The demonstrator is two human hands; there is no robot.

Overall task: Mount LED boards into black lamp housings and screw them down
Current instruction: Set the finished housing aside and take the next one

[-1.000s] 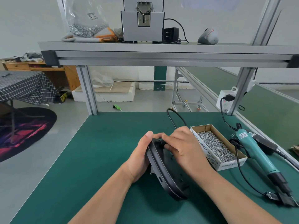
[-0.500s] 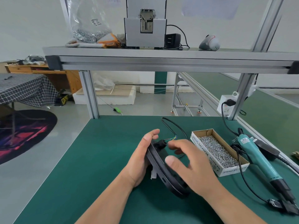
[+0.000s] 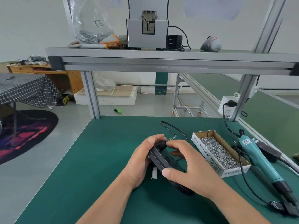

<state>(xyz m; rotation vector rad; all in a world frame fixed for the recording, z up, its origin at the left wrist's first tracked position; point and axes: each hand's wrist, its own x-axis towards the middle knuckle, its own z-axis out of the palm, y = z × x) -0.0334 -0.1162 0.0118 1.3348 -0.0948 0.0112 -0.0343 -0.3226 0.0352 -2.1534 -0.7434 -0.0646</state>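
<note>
An assembly workshop: a green-matted workbench (image 3: 97,159), an aluminium-profile shelf (image 3: 161,60), an electric screwdriver (image 3: 257,156) and a carton of screws (image 3: 204,151).

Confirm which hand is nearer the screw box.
Right. The right hand lies just beside the screw box, on the housing; the left hand grips the housing's opposite side.

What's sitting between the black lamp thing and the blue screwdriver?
A cardboard box full of little silver screws sits between the lamp housing and the screwdriver. The head camera shows it.
</note>
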